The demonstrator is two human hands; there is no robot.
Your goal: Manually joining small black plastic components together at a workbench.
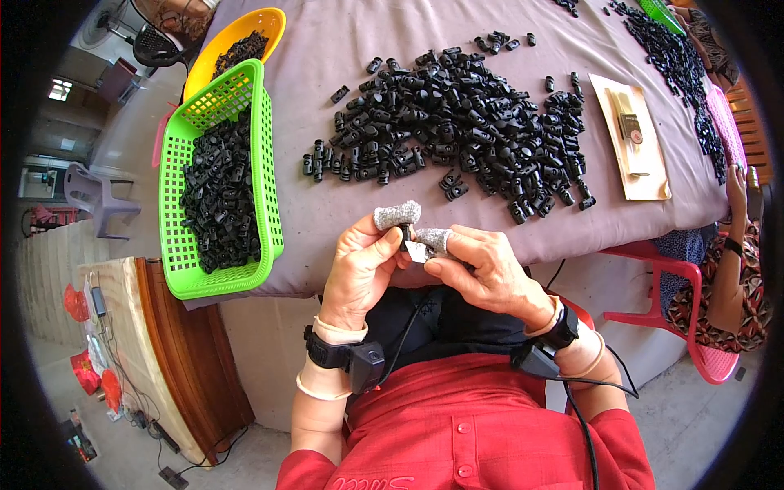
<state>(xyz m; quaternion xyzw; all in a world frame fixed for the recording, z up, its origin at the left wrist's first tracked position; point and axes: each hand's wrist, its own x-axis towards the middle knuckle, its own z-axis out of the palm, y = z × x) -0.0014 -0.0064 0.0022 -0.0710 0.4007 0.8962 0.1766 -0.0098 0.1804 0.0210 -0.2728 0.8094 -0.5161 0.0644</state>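
Observation:
In front of my body, at the table's near edge, both hands are close together. My left hand (358, 265) pinches a small black plastic cord lock (406, 232) between thumb and fingertip. A grey knitted sleeve covers one of its fingers. Pinched in my right hand (494, 273) is a small, pale, shiny blade (416, 251), its tip against or very near the cord lock. This hand also wears a grey finger sleeve, and its fingers hide the rest of the blade. Beyond my hands spreads a large pile of similar black cord locks (457, 114).
At left, a green basket (273, 237) holds many black pieces, with a yellow bowl (273, 33) of dark bits behind it. A cardboard sheet (649, 175) bearing a small item lies to the right. Another person (727, 286) sits at far right near more black pieces.

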